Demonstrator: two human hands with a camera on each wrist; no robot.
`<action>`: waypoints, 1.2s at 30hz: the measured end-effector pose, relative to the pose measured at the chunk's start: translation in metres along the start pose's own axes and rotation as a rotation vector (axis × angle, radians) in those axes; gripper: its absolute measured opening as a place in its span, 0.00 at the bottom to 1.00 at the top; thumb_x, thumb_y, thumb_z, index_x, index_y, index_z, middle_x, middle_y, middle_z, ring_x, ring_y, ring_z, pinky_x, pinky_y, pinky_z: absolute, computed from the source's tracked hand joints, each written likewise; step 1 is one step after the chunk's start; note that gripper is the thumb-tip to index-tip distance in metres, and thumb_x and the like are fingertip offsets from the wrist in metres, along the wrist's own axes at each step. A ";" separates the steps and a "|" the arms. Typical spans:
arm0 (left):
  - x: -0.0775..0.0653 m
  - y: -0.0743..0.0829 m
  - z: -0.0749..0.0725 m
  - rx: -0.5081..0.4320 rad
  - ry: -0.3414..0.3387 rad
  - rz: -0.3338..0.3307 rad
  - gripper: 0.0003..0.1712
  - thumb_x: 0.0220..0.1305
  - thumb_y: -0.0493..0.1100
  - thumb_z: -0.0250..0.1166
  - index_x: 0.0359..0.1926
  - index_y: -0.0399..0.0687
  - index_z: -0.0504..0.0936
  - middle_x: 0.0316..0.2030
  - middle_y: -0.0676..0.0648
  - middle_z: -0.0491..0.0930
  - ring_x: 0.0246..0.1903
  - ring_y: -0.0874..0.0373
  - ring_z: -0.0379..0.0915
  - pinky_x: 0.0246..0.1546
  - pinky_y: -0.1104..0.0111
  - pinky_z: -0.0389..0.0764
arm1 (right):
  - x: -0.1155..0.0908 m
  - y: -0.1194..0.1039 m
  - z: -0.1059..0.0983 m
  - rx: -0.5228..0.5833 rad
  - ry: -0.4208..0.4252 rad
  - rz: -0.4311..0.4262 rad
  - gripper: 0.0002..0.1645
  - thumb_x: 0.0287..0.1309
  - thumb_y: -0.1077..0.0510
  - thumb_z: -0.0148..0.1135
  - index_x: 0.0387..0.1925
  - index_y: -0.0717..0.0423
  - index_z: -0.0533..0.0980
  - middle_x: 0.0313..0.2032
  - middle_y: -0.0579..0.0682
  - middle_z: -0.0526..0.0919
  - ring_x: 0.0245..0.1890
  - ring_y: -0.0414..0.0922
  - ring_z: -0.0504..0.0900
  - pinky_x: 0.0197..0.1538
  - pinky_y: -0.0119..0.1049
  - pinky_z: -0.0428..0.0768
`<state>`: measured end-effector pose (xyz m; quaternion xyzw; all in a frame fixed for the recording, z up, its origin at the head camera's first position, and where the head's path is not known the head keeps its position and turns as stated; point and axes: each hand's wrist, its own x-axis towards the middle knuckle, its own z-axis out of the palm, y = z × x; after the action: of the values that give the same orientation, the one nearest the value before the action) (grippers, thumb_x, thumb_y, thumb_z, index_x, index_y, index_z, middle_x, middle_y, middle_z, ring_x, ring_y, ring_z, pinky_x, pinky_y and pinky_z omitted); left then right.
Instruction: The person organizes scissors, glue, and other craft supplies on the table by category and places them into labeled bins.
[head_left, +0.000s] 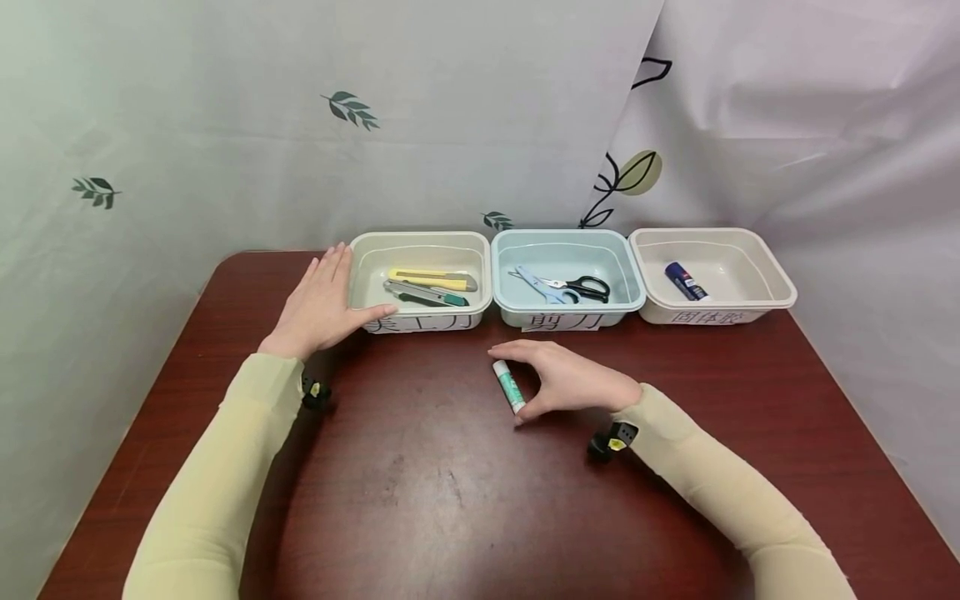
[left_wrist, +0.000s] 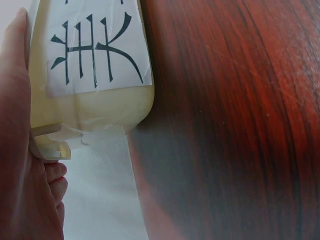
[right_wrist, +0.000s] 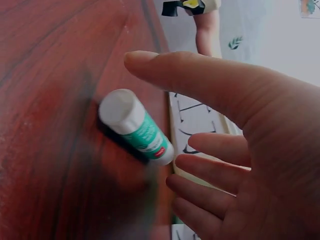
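Observation:
A green and white glue stick (head_left: pixel 509 387) lies on the table, its white end facing the camera in the right wrist view. My right hand (head_left: pixel 564 379) is spread around it, thumb near one end and fingertips near the other. In the right wrist view the thumb stands apart from the glue stick (right_wrist: pixel 145 134). My left hand (head_left: pixel 318 304) rests at the left end of a cream bin (head_left: pixel 358 271), fingers extended along its side and thumb over the front rim. That bin holds a yellow utility knife (head_left: pixel 427 277) and a grey-green utility knife (head_left: pixel 426 292).
A light blue bin (head_left: pixel 504 265) in the middle holds black-handled scissors (head_left: pixel 588 288) and blue scissors (head_left: pixel 542 283). To its right, another cream bin (head_left: pixel 765 275) contains a dark blue glue stick (head_left: pixel 686 282). Handwritten paper labels front all the bins; a patterned curtain (head_left: pixel 247 117) hangs behind.

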<state>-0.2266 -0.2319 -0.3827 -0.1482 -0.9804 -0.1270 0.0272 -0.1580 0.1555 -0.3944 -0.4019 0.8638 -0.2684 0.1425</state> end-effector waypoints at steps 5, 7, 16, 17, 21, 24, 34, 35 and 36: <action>-0.002 0.000 -0.002 0.002 0.004 -0.004 0.71 0.59 0.81 0.57 0.79 0.29 0.41 0.78 0.31 0.42 0.78 0.40 0.36 0.76 0.51 0.37 | 0.002 0.003 0.004 0.004 -0.003 -0.017 0.58 0.41 0.49 0.85 0.73 0.58 0.67 0.69 0.49 0.70 0.68 0.45 0.68 0.70 0.43 0.67; -0.002 0.000 -0.002 0.004 0.004 -0.004 0.71 0.60 0.80 0.57 0.79 0.30 0.42 0.78 0.31 0.42 0.78 0.40 0.36 0.76 0.51 0.38 | 0.003 0.004 0.005 0.007 0.000 -0.020 0.57 0.41 0.50 0.85 0.73 0.57 0.67 0.69 0.49 0.70 0.68 0.45 0.68 0.69 0.43 0.67; -0.001 0.001 -0.002 0.003 0.007 -0.001 0.71 0.59 0.80 0.57 0.79 0.29 0.42 0.78 0.31 0.42 0.78 0.40 0.36 0.77 0.52 0.36 | 0.004 0.005 0.006 -0.011 0.012 -0.013 0.55 0.41 0.51 0.84 0.71 0.56 0.70 0.67 0.48 0.73 0.64 0.44 0.71 0.67 0.42 0.70; -0.001 0.001 -0.002 0.003 0.007 -0.001 0.71 0.59 0.80 0.57 0.79 0.29 0.42 0.78 0.31 0.43 0.78 0.40 0.36 0.77 0.52 0.36 | 0.004 0.005 0.006 -0.012 0.013 -0.011 0.54 0.41 0.51 0.84 0.71 0.56 0.70 0.66 0.48 0.73 0.63 0.44 0.72 0.66 0.42 0.70; 0.000 0.002 -0.002 0.006 0.005 -0.002 0.71 0.59 0.80 0.57 0.79 0.29 0.42 0.78 0.31 0.42 0.78 0.40 0.36 0.77 0.52 0.36 | 0.005 0.006 0.006 -0.019 0.015 0.000 0.53 0.41 0.51 0.84 0.70 0.57 0.71 0.64 0.49 0.75 0.61 0.43 0.73 0.65 0.41 0.72; 0.000 0.001 -0.001 0.006 0.003 -0.003 0.71 0.59 0.81 0.57 0.79 0.30 0.41 0.78 0.31 0.42 0.78 0.40 0.35 0.77 0.52 0.36 | 0.005 0.006 0.007 -0.025 0.020 0.013 0.52 0.41 0.51 0.84 0.70 0.58 0.72 0.64 0.49 0.76 0.61 0.43 0.74 0.65 0.40 0.72; 0.000 0.000 0.000 -0.001 0.008 0.000 0.72 0.59 0.81 0.56 0.79 0.30 0.41 0.78 0.31 0.42 0.78 0.40 0.35 0.77 0.53 0.35 | 0.003 0.008 0.006 -0.036 0.041 -0.002 0.48 0.40 0.52 0.85 0.65 0.60 0.76 0.60 0.49 0.78 0.58 0.43 0.75 0.63 0.40 0.74; 0.000 0.000 0.000 -0.002 0.008 0.000 0.72 0.59 0.81 0.56 0.79 0.30 0.41 0.78 0.31 0.42 0.78 0.41 0.35 0.77 0.53 0.35 | 0.003 0.008 0.006 -0.037 0.042 -0.003 0.48 0.40 0.53 0.85 0.65 0.60 0.76 0.60 0.49 0.79 0.58 0.43 0.76 0.63 0.40 0.74; 0.000 0.000 0.001 -0.003 0.008 -0.001 0.72 0.59 0.81 0.56 0.79 0.30 0.41 0.78 0.31 0.42 0.78 0.41 0.35 0.77 0.53 0.35 | 0.003 0.007 0.006 -0.039 0.043 -0.007 0.47 0.40 0.53 0.85 0.64 0.60 0.76 0.60 0.49 0.79 0.58 0.44 0.76 0.62 0.41 0.74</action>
<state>-0.2270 -0.2317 -0.3832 -0.1473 -0.9802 -0.1289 0.0306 -0.1616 0.1552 -0.4036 -0.4018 0.8703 -0.2606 0.1149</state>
